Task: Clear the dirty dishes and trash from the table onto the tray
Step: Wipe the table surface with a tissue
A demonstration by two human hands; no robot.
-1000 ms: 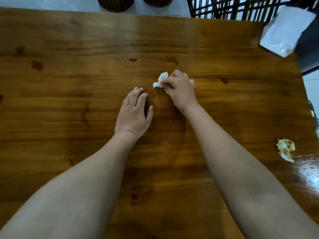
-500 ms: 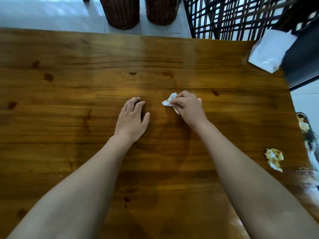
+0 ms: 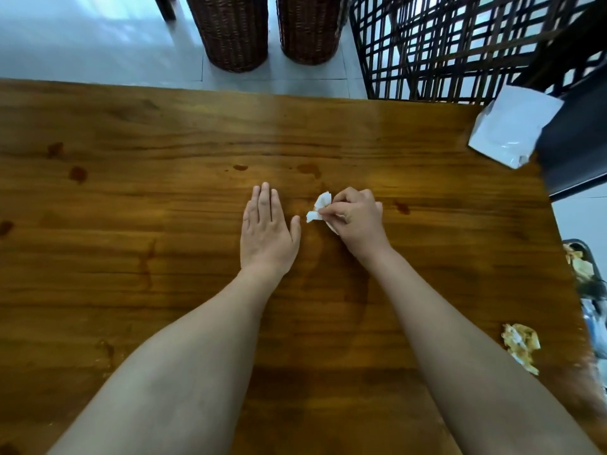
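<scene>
**Right hand pinches a tissue scrap at mid-table, left hand lies flat**

Head view: the glossy brown wooden table (image 3: pixel 164 205) fills most of the frame, with both bare forearms reaching in from the bottom edge. The left hand (image 3: pixel 266 236) lies palm down on the wood near the middle. Its fingers are straight and close together, its thumb is out to the side, and it holds nothing. Just beside it, the right hand (image 3: pixel 357 222) has its fingers curled. Thumb and forefinger pinch a small crumpled white paper tissue (image 3: pixel 318 210), which sticks out toward the left hand. Whether the tissue's lower edge touches the wood cannot be told.

A crumpled napkin stained yellow and orange (image 3: pixel 522 349) lies on the table near its right edge, well apart from both hands. At the far right corner a white paper packet (image 3: pixel 514 129) hangs partly over the table's edge. Small dark spill marks (image 3: pixel 78 174) dot the wood on the left side and just beyond the hands.

At the right edge of the frame, off the table, a dark-rimmed container (image 3: pixel 589 257) holds yellowish scraps. It is cut off and blurred, so I cannot tell whether it is the tray. Beyond the table's far edge stand two brown woven cylindrical baskets (image 3: pixel 231 31) on a pale tiled floor, with a dark lattice frame (image 3: pixel 443 44) to their right.
</scene>
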